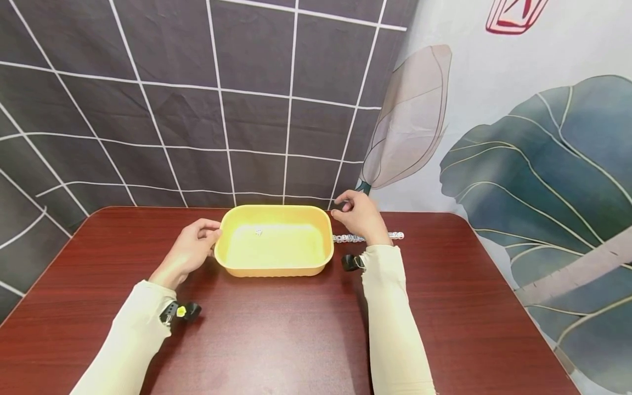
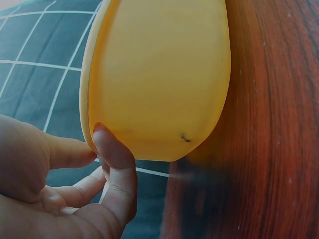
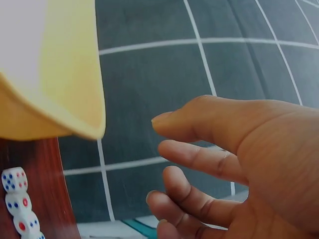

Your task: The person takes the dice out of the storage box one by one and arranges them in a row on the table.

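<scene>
A yellow plastic basin [image 1: 276,272] stands near the back edge of the table. My left hand [image 1: 191,249] pinches the rim at its left end; in the left wrist view, fingers [image 2: 117,164] lie on both sides of the basin corner [image 2: 159,89]. My right hand [image 1: 362,216] is raised just beyond the basin's right end, fingers loosely bent and holding nothing. Beneath it, a row of white dice [image 1: 396,236] with red and blue pips runs rightward from the basin; the right wrist view shows several dice [image 3: 20,203]. Inside the basin lies a small white thing [image 1: 258,232], too small to make out.
The dark red wooden table [image 1: 276,334] extends toward me and to both sides. Behind it hangs a grey cloth [image 1: 257,120] with white grid lines, and at the right a leaf-patterned cloth [image 1: 543,164]. A black wrist device [image 1: 180,311] is strapped on the left wrist.
</scene>
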Available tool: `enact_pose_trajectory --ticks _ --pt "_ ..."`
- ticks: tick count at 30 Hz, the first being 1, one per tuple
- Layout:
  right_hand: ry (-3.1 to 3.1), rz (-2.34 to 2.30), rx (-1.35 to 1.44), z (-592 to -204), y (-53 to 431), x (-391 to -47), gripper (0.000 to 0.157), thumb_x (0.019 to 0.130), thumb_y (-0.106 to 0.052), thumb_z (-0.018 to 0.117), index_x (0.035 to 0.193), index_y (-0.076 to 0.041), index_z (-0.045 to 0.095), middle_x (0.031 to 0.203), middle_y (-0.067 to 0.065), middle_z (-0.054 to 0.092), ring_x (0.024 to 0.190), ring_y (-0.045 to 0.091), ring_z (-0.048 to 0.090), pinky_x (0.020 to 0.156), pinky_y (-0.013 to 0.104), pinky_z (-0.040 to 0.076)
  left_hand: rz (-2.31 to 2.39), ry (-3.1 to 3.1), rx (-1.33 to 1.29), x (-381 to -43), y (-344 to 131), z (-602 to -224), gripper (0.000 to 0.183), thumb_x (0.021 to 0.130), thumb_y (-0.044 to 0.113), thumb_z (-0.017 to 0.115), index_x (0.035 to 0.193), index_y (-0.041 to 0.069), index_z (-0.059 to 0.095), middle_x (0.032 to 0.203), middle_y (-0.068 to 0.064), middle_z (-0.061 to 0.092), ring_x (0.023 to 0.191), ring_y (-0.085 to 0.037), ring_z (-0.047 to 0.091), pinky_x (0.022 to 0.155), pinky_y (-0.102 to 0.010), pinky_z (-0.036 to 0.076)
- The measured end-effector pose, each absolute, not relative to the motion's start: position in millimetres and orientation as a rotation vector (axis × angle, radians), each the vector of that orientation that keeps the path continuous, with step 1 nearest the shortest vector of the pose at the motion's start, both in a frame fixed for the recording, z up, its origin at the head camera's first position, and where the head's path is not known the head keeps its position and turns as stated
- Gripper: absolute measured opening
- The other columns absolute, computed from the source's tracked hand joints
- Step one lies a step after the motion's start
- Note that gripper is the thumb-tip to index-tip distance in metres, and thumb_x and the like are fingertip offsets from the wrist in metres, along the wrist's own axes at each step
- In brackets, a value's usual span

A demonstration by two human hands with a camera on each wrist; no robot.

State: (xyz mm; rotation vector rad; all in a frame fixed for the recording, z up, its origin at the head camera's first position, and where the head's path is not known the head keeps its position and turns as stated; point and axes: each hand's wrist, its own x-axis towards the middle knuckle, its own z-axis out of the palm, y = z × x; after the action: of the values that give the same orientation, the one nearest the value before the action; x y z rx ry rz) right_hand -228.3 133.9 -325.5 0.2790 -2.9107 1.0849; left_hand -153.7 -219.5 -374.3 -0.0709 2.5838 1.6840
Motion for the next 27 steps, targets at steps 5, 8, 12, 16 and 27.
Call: enact_pose_trajectory --ticks 5,8,12,16,27 --pt "-2.898 1.077 0.323 -324.8 120.7 -226.5 0.028 0.089 -0.019 0.072 0.114 -0.007 0.072 0.082 0.004 0.06 0.069 0.019 0.054 0.068 0.03 0.045 1.687 2.578 -0.069 -154.4 -220.5 -375.1 0.037 0.106 0.013 0.05 0.135 -0.011 0.049 0.103 -0.018 0.066 0.072 -0.003 0.062 0.066 -0.022 0.057" --pt "-2.889 1.067 0.348 -326.0 113.4 -226.6 0.025 0.09 -0.018 0.072 0.112 -0.007 0.072 0.08 0.003 0.059 0.068 0.018 0.053 0.068 0.029 0.045 1.688 2.578 -0.072 -154.5 -220.5 -375.0 0.037 0.107 0.013 0.05 0.135 -0.011 0.049 0.102 -0.016 0.065 0.072 -0.004 0.061 0.066 -0.022 0.057" --pt "-2.894 1.07 0.368 -328.6 103.6 -225.9 0.023 0.09 -0.018 0.072 0.11 -0.008 0.072 0.08 0.002 0.058 0.067 0.017 0.053 0.066 0.028 0.045 1.687 2.578 -0.075 -154.3 -220.2 -374.5 0.037 0.106 0.013 0.05 0.135 -0.01 0.049 0.102 -0.017 0.065 0.072 -0.004 0.061 0.066 -0.022 0.057" --pt "-2.908 1.062 0.405 -331.4 93.1 -224.4 0.023 0.089 -0.017 0.072 0.11 -0.009 0.071 0.082 0.002 0.058 0.07 0.017 0.054 0.066 0.027 0.046 1.684 2.577 -0.075 -153.9 -219.8 -373.9 0.037 0.106 0.012 0.05 0.135 -0.011 0.049 0.102 -0.017 0.065 0.072 -0.004 0.061 0.066 -0.022 0.057" --pt "-2.937 0.986 0.516 -341.1 67.2 -221.5 0.023 0.088 -0.019 0.073 0.109 -0.011 0.072 0.084 0.003 0.062 0.074 0.018 0.057 0.071 0.029 0.047 1.682 2.585 -0.073 -154.9 -220.5 -376.1 0.037 0.106 0.012 0.051 0.135 -0.01 0.05 0.101 -0.017 0.065 0.071 -0.005 0.06 0.064 -0.021 0.056"
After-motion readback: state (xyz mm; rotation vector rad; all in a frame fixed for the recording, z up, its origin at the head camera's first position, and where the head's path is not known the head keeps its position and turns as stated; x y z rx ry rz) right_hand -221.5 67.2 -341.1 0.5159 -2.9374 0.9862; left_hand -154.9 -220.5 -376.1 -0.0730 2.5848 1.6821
